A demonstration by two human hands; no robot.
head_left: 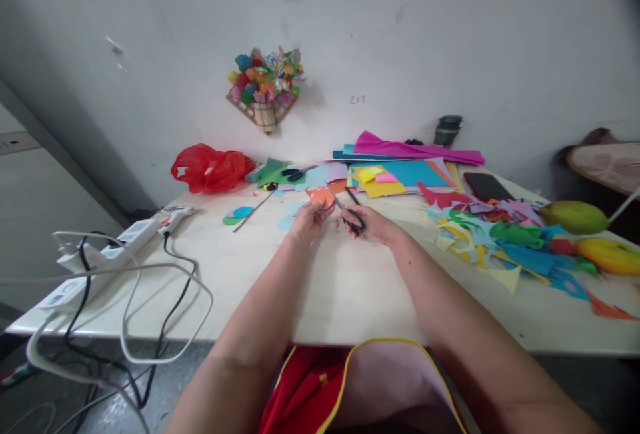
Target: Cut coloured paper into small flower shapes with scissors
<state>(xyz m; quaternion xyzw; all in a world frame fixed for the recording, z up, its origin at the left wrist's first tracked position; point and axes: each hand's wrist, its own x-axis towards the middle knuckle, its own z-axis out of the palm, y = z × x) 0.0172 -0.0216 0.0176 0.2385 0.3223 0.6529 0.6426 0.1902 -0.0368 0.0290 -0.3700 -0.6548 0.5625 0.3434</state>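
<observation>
Between the fingers of my left hand (311, 219) is a piece of orange paper (321, 197). My right hand (373, 222) grips black-handled scissors (355, 221), whose blades point up and left beside the orange paper's right edge. Whether the blades touch the paper I cannot tell. Left of my left hand lie pale blue paper circles (287, 221). Farther left are a blue circle (243, 212) and a green circle (231, 220), overlapping a purple one. A dark pencil-like stick (353, 195) lies just beyond the scissors.
Paper scraps (520, 241) cover the table's right side near a phone (487, 186) and yellow fruit (575, 217). Coloured sheets (420, 174) lie at the back. A second pair of scissors (295, 173) rests near a red plastic bag (213, 167). Power strips (103, 264) and cables occupy the left.
</observation>
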